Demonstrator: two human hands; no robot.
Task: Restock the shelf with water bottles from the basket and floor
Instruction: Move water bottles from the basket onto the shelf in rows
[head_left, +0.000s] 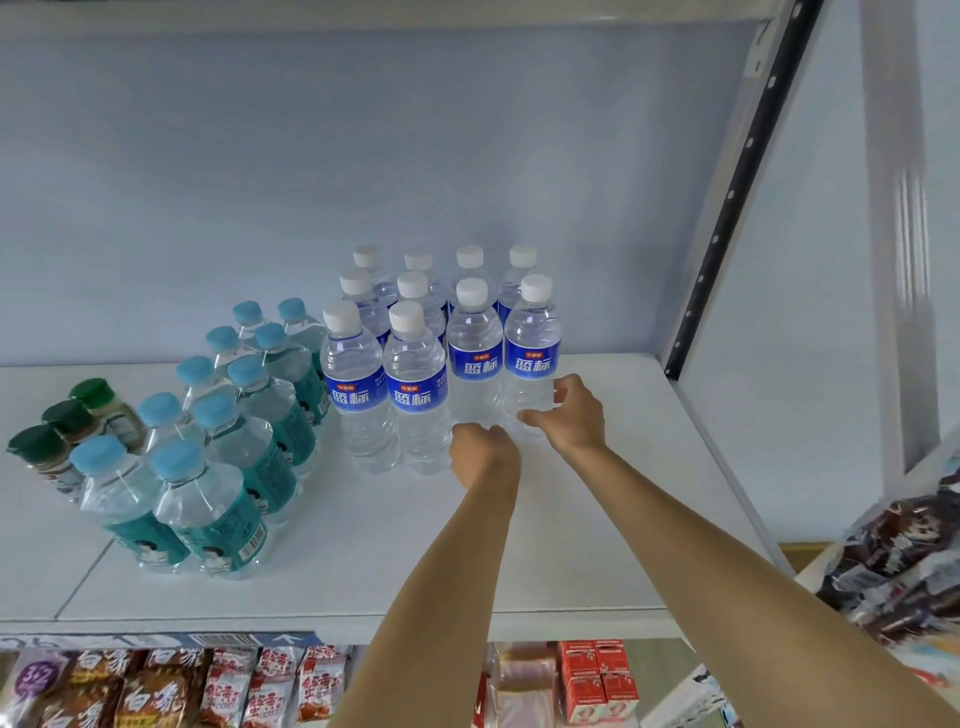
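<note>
Several white-capped water bottles with blue labels (415, 364) stand in rows on the white shelf (613, 519). My right hand (571, 410) wraps thumb and fingers around the base of the front right bottle (532, 358), which stands upright on the shelf. My left hand (483, 452) is curled against the foot of the neighbouring front bottle (474, 358); its fingers are hidden, so whether it grips the bottle is unclear. No basket or floor is in view.
Shrink-wrapped bottles with light blue caps and teal labels (218, 467) stand left of the water. Green-capped jars (67, 421) sit at the far left. A black-slotted upright (727, 208) bounds the shelf's right side. Snack packets (182, 686) fill the shelf below, and bagged goods (893, 561) hang at right.
</note>
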